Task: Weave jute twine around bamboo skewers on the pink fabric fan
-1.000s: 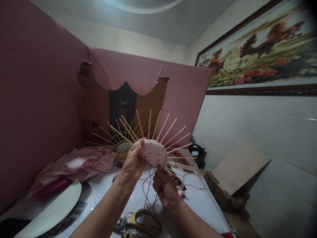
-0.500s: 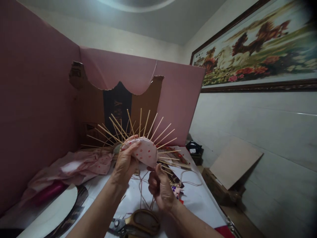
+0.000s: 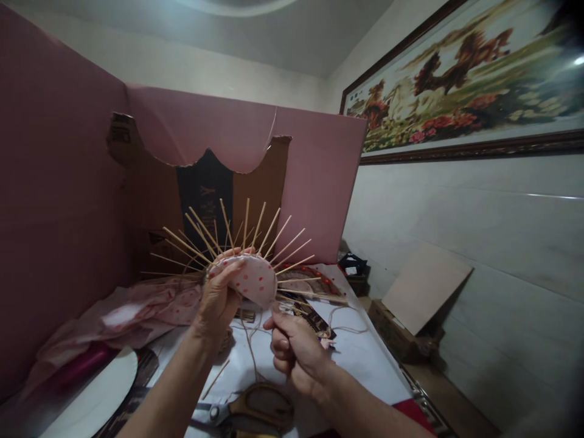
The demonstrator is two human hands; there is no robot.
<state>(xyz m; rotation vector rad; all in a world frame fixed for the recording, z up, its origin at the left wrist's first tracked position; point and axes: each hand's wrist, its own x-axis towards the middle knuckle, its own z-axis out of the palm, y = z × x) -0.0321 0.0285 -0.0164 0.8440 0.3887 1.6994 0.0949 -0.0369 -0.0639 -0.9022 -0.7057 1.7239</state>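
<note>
My left hand (image 3: 221,298) grips a half-round piece covered in pale pink cloth with red dots (image 3: 250,281), thumb on its front face and fingers behind. Thin wooden sticks (image 3: 247,228) fan out from its curved edge. My right hand (image 3: 296,347) is closed in a pinch just below the piece's lower right corner; whatever lies between its fingertips is too small to make out. Strands of brown twine (image 3: 249,340) hang and lie below the piece. Scissors with brown handles (image 3: 262,407) rest on the table in front of me.
Crumpled dotted pink cloth (image 3: 155,304) and a white round-edged board (image 3: 98,392) lie at left. Behind stand a cut brown cardboard piece (image 3: 260,194) and pink panels (image 3: 319,182). A loose stick (image 3: 215,380) lies near the scissors. Boxes (image 3: 395,331) stand beyond the table's right edge.
The view has turned slightly right, so the surroundings sit further left. My right hand has turned and drawn a little away from the cloth piece's corner. My left hand keeps its hold.
</note>
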